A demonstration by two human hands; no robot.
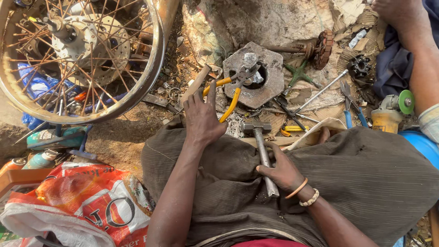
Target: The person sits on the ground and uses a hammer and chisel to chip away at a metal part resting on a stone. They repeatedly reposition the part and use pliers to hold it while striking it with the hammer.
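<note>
I am seeing the left hand (201,120) closing its grip around the yellow-handled pliers (233,89), and its fingers are covering the near ends of the handles, so how far they reach into the palm is hidden from me. The plier tips are resting on the hexagonal metal block (270,77), just beyond that grip, and whatever small piece they are pinching is too bright for me to make out. The right hand (282,173) is wrapping its grip around the shaft of the hammer (261,142); the hammer head is lying ahead of that grip, between the knees and short of the block. The shaft's lower end is sticking out behind the fingers.

To the outer side of the left grip, the spoked wheel (77,55) is being cut off by the picture's edge. Beyond the right grip, loose rods are crowding the ground, and an angle grinder (391,112) is sitting near another person's arm (423,68), leaving little open room there.
</note>
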